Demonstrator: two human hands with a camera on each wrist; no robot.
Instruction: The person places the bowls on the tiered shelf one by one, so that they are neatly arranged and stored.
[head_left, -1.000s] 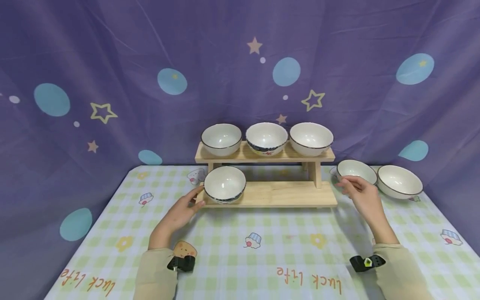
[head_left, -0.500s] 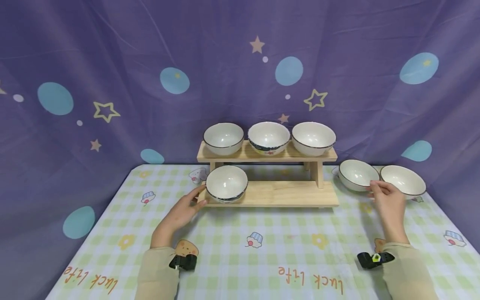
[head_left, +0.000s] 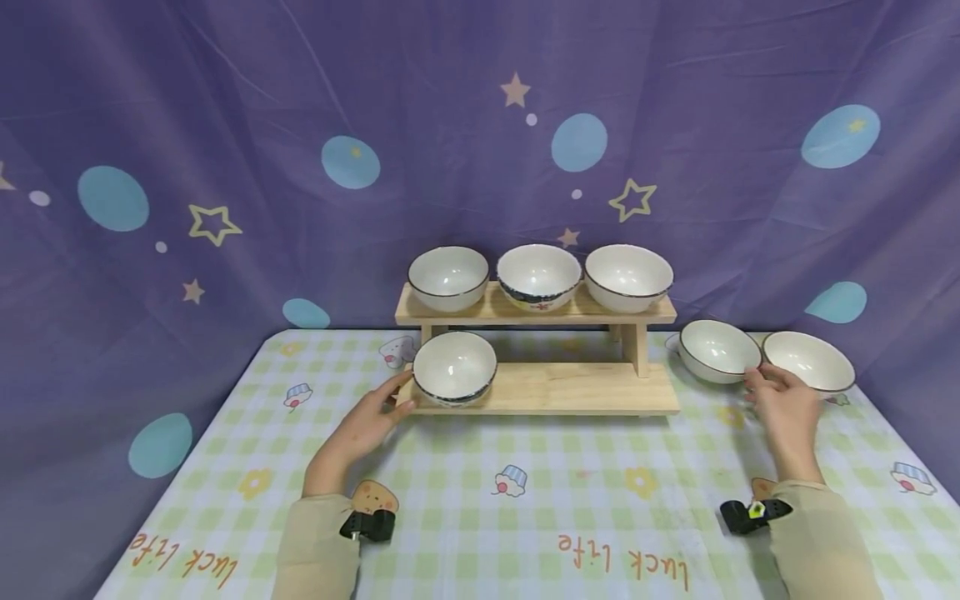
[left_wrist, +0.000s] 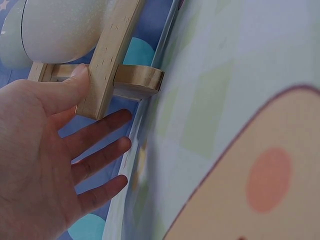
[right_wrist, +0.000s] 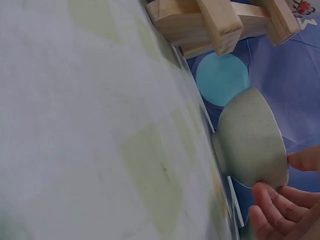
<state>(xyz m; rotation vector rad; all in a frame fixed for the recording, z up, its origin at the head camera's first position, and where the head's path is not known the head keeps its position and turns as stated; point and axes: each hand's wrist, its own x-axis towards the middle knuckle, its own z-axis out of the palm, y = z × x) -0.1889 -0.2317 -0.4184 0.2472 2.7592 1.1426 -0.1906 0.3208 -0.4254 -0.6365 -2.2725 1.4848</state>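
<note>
My left hand (head_left: 365, 427) is at the left end of a two-step wooden stand (head_left: 570, 387). In the left wrist view its thumb (left_wrist: 75, 82) lies on the board's end, the index finger goes partly behind it, and the other fingers are spread straight. Beside that hand, a white bowl (head_left: 454, 367) with a dark patterned outside sits on the lower step. My right hand (head_left: 787, 414) pinches the right rim of a dark-rimmed white bowl (head_left: 716, 350) on the table, right of the stand. In the right wrist view this bowl (right_wrist: 252, 142) stands upright, thumb and fingers at its rim.
Three bowls stand on the upper step: a plain left one (head_left: 448, 277), a patterned middle one (head_left: 538, 275) and a plain right one (head_left: 628, 275). Another white bowl (head_left: 810, 360) sits right of the pinched one. A purple curtain (head_left: 480, 167) hangs behind the checked tablecloth (head_left: 540, 500).
My right hand has moved right, from the near-left side of the table bowl to its right rim. My left hand keeps its place at the stand. The head view has shifted slightly.
</note>
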